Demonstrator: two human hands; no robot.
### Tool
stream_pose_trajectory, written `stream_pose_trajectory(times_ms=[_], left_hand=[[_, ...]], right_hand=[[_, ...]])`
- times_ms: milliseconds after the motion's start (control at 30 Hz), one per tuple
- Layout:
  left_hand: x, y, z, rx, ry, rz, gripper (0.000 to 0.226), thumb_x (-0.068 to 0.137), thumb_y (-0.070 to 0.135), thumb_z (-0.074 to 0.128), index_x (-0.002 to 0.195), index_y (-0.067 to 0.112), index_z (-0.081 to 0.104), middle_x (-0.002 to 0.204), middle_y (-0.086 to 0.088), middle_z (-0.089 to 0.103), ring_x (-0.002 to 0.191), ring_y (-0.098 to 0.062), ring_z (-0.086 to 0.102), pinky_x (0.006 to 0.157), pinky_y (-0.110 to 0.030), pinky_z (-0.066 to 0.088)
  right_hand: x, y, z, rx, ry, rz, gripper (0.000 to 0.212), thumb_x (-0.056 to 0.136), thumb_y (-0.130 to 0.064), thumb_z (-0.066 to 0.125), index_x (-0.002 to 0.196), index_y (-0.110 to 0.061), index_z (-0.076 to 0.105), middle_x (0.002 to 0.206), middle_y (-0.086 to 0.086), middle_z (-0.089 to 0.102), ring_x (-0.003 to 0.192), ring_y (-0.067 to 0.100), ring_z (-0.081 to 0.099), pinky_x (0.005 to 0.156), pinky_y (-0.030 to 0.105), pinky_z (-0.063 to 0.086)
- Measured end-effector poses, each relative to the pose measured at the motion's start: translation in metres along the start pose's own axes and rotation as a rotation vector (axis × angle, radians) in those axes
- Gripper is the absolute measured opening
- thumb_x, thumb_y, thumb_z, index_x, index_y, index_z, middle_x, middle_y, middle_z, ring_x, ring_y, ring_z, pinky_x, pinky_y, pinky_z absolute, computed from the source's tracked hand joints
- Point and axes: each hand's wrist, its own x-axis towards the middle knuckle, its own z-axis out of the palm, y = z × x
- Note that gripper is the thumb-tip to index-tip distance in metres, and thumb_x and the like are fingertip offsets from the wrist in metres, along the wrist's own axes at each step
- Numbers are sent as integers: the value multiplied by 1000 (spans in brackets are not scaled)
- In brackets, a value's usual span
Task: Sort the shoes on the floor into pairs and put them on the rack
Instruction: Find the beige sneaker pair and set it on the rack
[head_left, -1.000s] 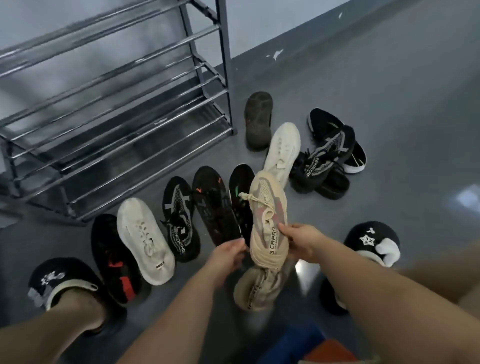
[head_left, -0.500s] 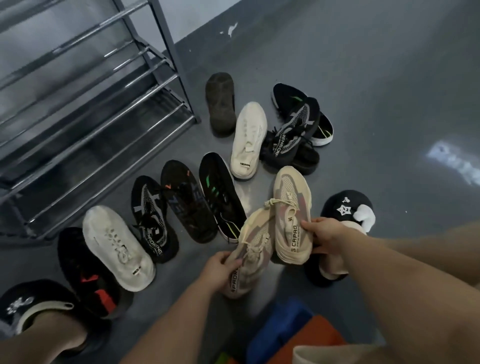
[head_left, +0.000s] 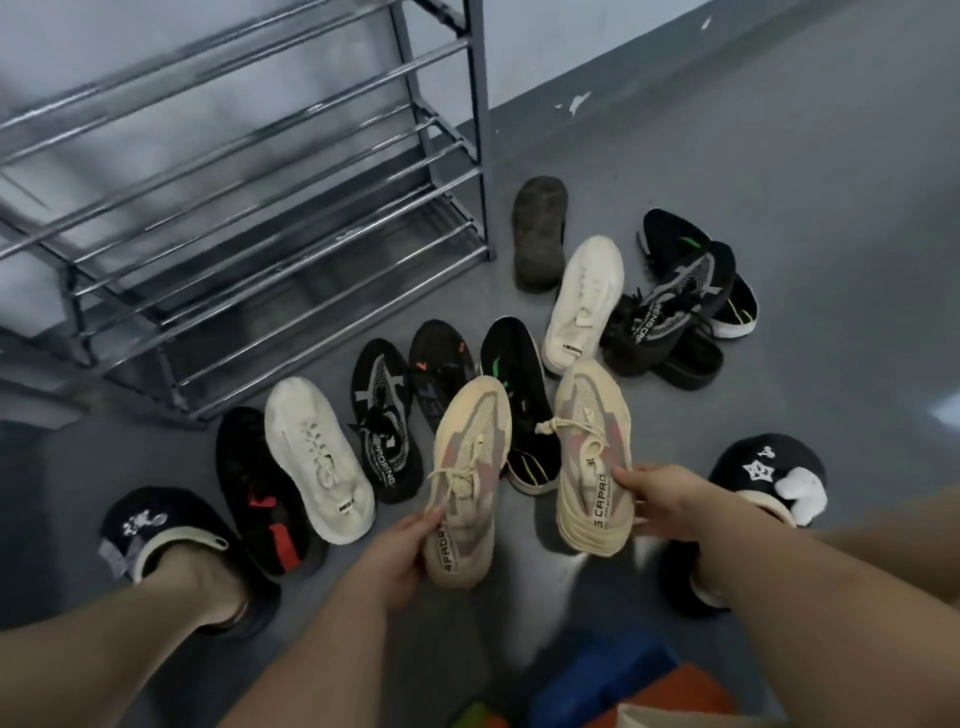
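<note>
Two matching beige sneakers with pink panels are lifted off the floor, toes pointing away. My left hand (head_left: 402, 551) grips the heel of the left beige sneaker (head_left: 467, 462). My right hand (head_left: 662, 501) grips the heel side of the right beige sneaker (head_left: 589, 431). The two are held side by side, a little apart. The metal shoe rack (head_left: 260, 218) stands at the upper left, its bars bare. On the floor beneath lie a white sneaker (head_left: 317, 457), a black-and-grey knit sneaker (head_left: 384, 415) and a second white sneaker (head_left: 584, 301).
More shoes lie about: a black-and-red one (head_left: 254, 488), a black one with orange marks (head_left: 441, 364), a black-and-green one (head_left: 519, 395), an upturned dark sole (head_left: 539, 228) and a black pile (head_left: 680, 301). My feet wear black slippers (head_left: 156, 525). Blue and orange objects (head_left: 613, 680) sit below.
Both beige sneakers have come up level with each other and spread apart; the left one was lower and tucked against the right. The view has swung back toward the rack.
</note>
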Motion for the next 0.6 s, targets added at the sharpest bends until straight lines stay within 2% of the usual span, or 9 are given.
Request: stream_pose_trajectory(times_ms=[100, 200, 233, 367, 433, 500, 533, 600], left_hand=[[0, 4, -1, -131, 47, 79, 36, 96, 21, 47, 126, 3, 55, 105, -15, 70, 85, -23, 70, 71, -34, 57], [1, 8, -2, -245, 67, 106, 40, 97, 26, 47, 131, 7, 53, 119, -16, 64, 103, -28, 63, 92, -41, 49], [0, 9, -1, -278, 72, 108, 40, 97, 28, 46, 132, 9, 53, 118, -14, 64, 104, -28, 62, 92, -42, 48], [0, 14, -4, -370, 107, 94, 38, 97, 30, 46, 129, 11, 56, 100, -8, 70, 92, -24, 64, 76, -36, 51], [2, 16, -7, -353, 107, 94, 40, 98, 31, 44, 129, 10, 56, 97, -7, 71, 93, -23, 64, 79, -38, 51], [6, 16, -10, -344, 87, 96, 39, 99, 33, 42, 126, 10, 57, 94, -5, 73, 93, -23, 64, 83, -39, 50], [6, 17, -11, -348, 82, 87, 37, 99, 34, 42, 122, 11, 59, 88, -2, 75, 92, -22, 64, 80, -38, 50], [6, 17, -14, -364, 61, 49, 34, 98, 37, 41, 112, 14, 62, 85, 0, 75, 91, -20, 64, 73, -37, 50]], right_hand=[[-1, -7, 31, -83, -13, -53, 13, 97, -15, 52, 103, -3, 55, 82, 12, 61, 70, 24, 57, 58, 37, 47], [2, -10, 63, -133, -14, -109, 30, 96, -20, 55, 119, -1, 54, 84, 12, 62, 76, 27, 53, 64, 37, 49], [3, -10, 72, -130, -18, -120, 31, 96, -20, 54, 121, -1, 54, 84, 12, 62, 76, 28, 54, 64, 37, 50], [5, -11, 106, -111, -24, -167, 28, 98, -18, 49, 120, -2, 54, 81, 8, 62, 68, 21, 58, 68, 41, 51], [7, -10, 117, -102, -21, -172, 31, 99, -19, 49, 122, -1, 54, 86, 9, 64, 69, 21, 59, 71, 40, 52], [8, -11, 125, -71, -30, -152, 36, 99, -21, 49, 128, 0, 52, 101, 15, 66, 71, 20, 59, 64, 34, 51], [8, -11, 127, -60, -46, -132, 38, 99, -22, 49, 130, -2, 51, 105, 16, 66, 73, 20, 60, 62, 33, 49], [6, -13, 129, -60, -102, -69, 37, 98, -26, 49, 132, -9, 51, 98, 10, 66, 76, 21, 60, 60, 33, 49]])
